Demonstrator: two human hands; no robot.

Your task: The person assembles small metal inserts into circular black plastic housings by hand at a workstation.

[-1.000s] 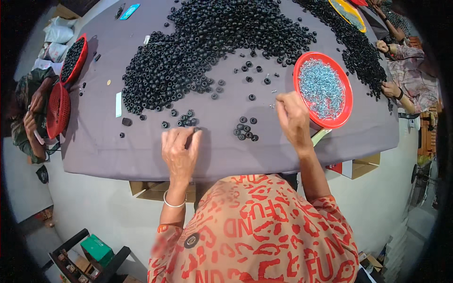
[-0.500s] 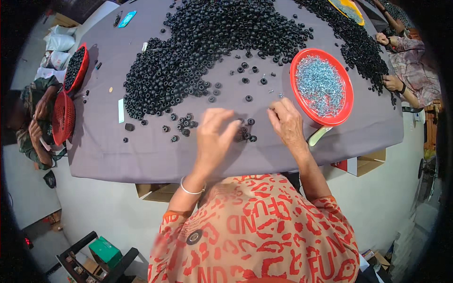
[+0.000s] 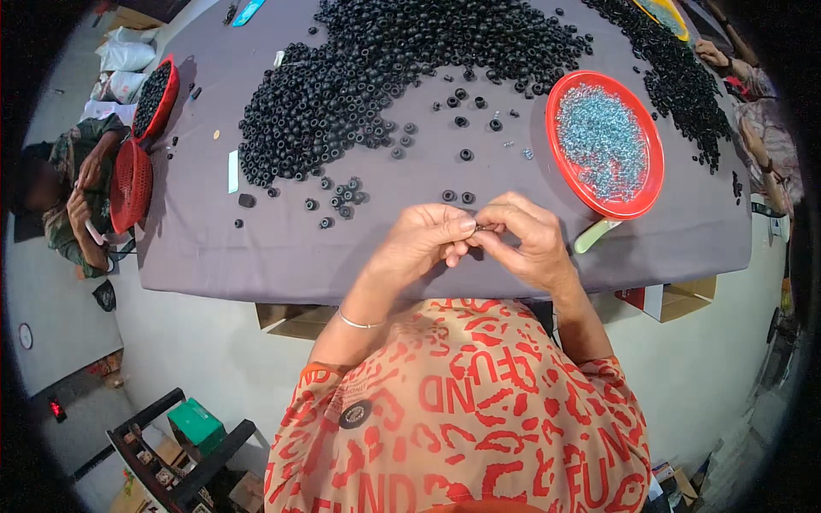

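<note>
My left hand [image 3: 423, 235] and my right hand [image 3: 528, 239] meet over the near part of the table, thumbs and fingers pinched together. Something small and dark shows between the fingertips, too covered to name. Just beyond them lie a couple of round black parts [image 3: 466, 197] with holes through the middle. A large heap of the same black ring-shaped parts [image 3: 299, 128] spreads across the far middle. To the right of my hands stands a red bowl [image 3: 657, 162] full of small shiny silvery pieces [image 3: 603, 141].
A pale green handle [image 3: 596, 236] pokes out beneath the bowl. Red baskets [image 3: 130, 190] stand at the left edge by a seated person [image 3: 81, 184]. More black pieces [image 3: 684, 94] and a co-worker's hand [image 3: 753, 141] are at the right. A white strip [image 3: 233, 172] lies left of the heap.
My hands were apart, the left with fingers spread and the right near the bowl. Now they have come together, fingertips pinched. The view has shifted slightly.
</note>
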